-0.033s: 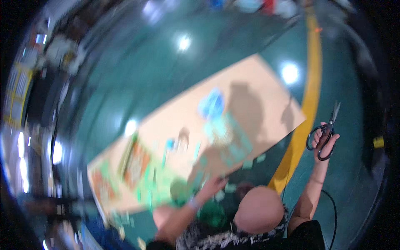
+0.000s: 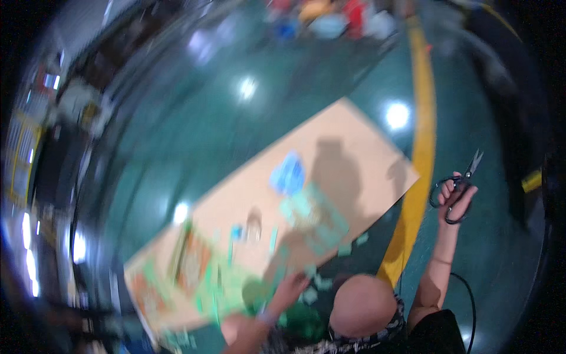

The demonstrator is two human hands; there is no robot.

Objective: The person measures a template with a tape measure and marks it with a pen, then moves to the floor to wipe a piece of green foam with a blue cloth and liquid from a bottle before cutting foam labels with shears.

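Your right hand (image 2: 455, 197) is curled tight around the black scissors (image 2: 457, 189), held up off to your right, tips pointing up and away. Your left hand (image 2: 289, 290) spreads on green paper pieces (image 2: 227, 292) on the tan board (image 2: 348, 147), far from the scissors.

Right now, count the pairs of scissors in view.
1. The scissors are held up in the right hand, above the green floor right of the yellow stripe. The picture is blurred, so others among the paper scraps could be missed.
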